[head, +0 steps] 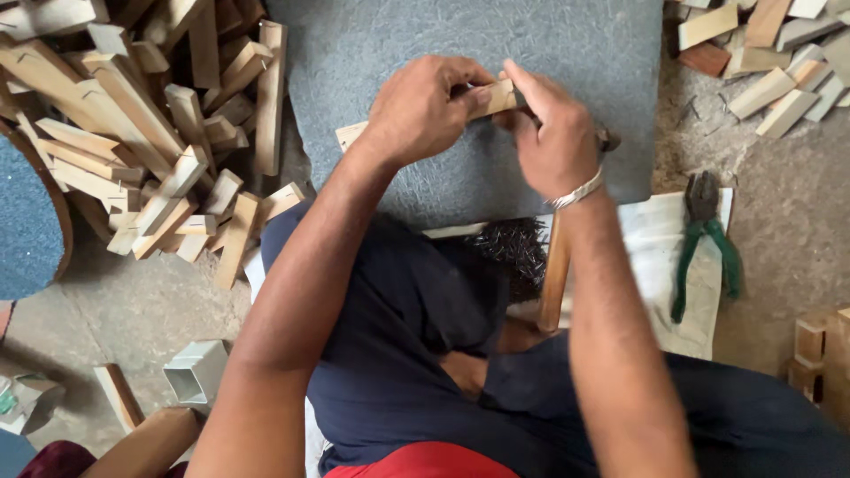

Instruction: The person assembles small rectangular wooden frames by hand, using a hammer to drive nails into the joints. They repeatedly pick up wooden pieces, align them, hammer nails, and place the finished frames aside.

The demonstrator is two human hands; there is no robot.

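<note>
My left hand grips a small wooden stick over a grey stone slab. My right hand pinches the same stick from the right side, fingers pressed on its top edge. A second light wood piece pokes out under my left wrist. A hammer lies beneath my right forearm, its wooden handle running toward me and its metal head showing past my right hand. A heap of small dark nails sits on my lap side of the slab.
A big pile of cut wooden blocks lies at the left, and a smaller pile at the top right. Green-handled pliers rest on a white cloth at the right. A small open box stands on the floor.
</note>
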